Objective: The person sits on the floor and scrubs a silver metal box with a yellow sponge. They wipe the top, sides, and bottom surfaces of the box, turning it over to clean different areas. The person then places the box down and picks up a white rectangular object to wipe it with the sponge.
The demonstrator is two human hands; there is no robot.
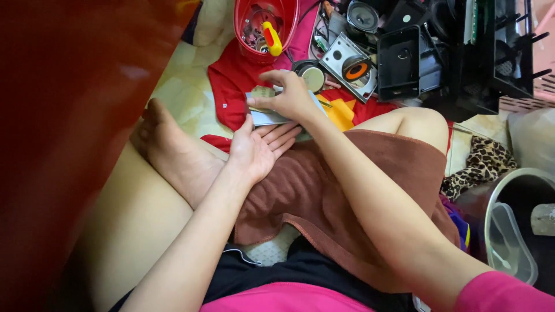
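I sit cross-legged on the floor with a brown towel (324,190) over my lap. My left hand (257,147) lies palm up with its fingers spread under a flat grey metal device (267,117), supporting it. From above, my right hand (286,95) closes over the same device, thumb and fingers pinching its top side, where a small tan part (263,92) shows. The device hovers over a red cloth (237,81) just past my knees.
A red bucket (245,34) holding small parts and a yellow-handled screwdriver (272,37) stands ahead. Speakers (354,66), black plastic casings (404,58) and a round metal part (312,75) clutter the far right. A clear plastic container (509,242) sits at right, with a dark red surface (69,115) at left.
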